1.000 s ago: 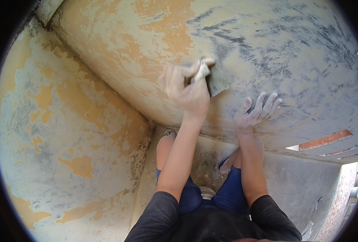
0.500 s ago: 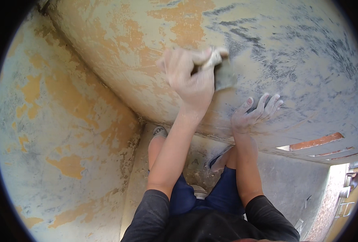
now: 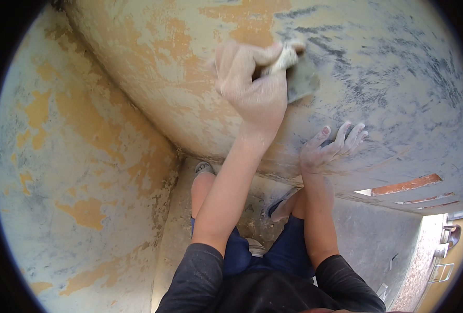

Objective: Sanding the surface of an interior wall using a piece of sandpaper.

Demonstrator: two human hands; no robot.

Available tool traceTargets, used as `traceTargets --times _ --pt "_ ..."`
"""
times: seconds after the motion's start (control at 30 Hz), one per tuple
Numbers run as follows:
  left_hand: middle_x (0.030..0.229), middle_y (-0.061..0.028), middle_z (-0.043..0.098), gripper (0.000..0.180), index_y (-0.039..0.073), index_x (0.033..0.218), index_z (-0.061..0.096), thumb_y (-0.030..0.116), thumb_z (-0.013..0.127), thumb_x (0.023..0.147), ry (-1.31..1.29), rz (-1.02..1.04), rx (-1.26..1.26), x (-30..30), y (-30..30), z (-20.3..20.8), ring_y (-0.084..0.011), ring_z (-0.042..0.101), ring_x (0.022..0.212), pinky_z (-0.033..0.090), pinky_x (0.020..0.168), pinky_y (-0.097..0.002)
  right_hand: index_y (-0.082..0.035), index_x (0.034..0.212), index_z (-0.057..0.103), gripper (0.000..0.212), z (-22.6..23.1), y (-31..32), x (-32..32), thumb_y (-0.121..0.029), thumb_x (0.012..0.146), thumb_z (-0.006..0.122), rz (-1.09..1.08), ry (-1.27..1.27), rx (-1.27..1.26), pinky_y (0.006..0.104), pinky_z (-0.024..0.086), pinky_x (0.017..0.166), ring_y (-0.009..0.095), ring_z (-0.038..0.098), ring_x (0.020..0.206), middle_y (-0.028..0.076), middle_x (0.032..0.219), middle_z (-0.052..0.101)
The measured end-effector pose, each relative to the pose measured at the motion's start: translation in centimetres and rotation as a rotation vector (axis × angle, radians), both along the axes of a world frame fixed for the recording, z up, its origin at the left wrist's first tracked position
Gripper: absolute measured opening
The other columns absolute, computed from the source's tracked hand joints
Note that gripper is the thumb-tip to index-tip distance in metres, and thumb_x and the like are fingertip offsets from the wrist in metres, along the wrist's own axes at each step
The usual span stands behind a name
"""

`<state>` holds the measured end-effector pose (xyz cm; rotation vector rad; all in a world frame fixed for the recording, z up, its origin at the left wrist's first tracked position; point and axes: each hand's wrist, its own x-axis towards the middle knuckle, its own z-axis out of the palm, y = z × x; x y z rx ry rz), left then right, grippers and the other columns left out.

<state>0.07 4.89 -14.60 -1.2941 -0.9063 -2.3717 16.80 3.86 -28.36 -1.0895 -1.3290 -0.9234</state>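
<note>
My left hand [image 3: 252, 88] is wrapped round the pale handle of a scraper [image 3: 303, 81], whose flat grey blade lies against the wall [image 3: 393, 104] in front of me. Motion slightly blurs both the hand and the blade. Lower and to the right, my right hand [image 3: 331, 148] rests on the same wall, fingers spread and coated in white dust; nothing is in it. Around the blade, patches of orange and cream paint give way to grey, dark-streaked plaster on the right.
A second wall [image 3: 80, 156] with peeling paint meets this one in a corner at left. My sandalled feet stand on the dusty floor [image 3: 182, 214]. Slots [image 3: 406, 185] with reddish edges pierce the wall at lower right, near a bright opening [image 3: 424, 250].
My left hand has moved the scraper up and to the right across the wall. The right hand stays in nearly the same place.
</note>
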Motion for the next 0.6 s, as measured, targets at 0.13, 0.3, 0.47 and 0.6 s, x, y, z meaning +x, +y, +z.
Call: traceTargets --times 0.13,0.3,0.47,0.6 --pt "0.069 0.0023 0.053 0.023 0.014 0.074 0.067 0.0 0.085 0.073 0.093 0.078 -0.122 -0.5 -1.5 -2.9 -0.0178 0.048 0.071 0.031 0.075 -0.0337 0.004 0.145 0.05 0.046 -0.4 0.1 0.0 -0.026 0.112 0.052 0.007 0.004 0.021 0.0666 0.022 0.124 0.052 0.028 0.154 0.031 0.161 0.039" --pt "0.083 -0.0027 0.059 0.018 0.0 0.079 0.069 -0.012 0.082 0.082 -0.069 -0.038 -0.061 0.0 -0.3 1.3 -0.0084 0.056 0.076 0.046 0.063 -0.0226 0.004 0.145 0.051 0.046 -0.1 -0.2 -0.1 -0.027 0.112 0.052 -0.006 0.006 -0.008 0.0664 0.022 0.124 0.051 0.028 0.154 0.031 0.16 0.04" --pt "0.087 -0.003 0.059 0.02 0.003 0.093 0.077 -0.012 0.083 0.08 0.065 0.078 -0.067 -0.2 -0.7 -2.0 -0.0107 0.056 0.076 0.046 0.062 -0.0237 0.003 0.146 0.05 0.045 -0.2 0.2 0.0 -0.027 0.111 0.052 -0.005 0.007 0.005 0.0649 0.023 0.124 0.049 0.028 0.154 0.03 0.16 0.04" --pt "0.09 -0.0033 0.067 0.038 0.01 0.103 0.082 -0.006 0.083 0.069 -0.014 0.031 -0.144 0.3 -1.6 -4.7 -0.0215 0.056 0.085 0.044 0.075 -0.0321 0.002 0.146 0.05 0.045 -0.1 -0.1 -0.1 -0.027 0.111 0.052 0.003 0.011 -0.012 0.0642 0.023 0.124 0.049 0.029 0.154 0.029 0.16 0.04"
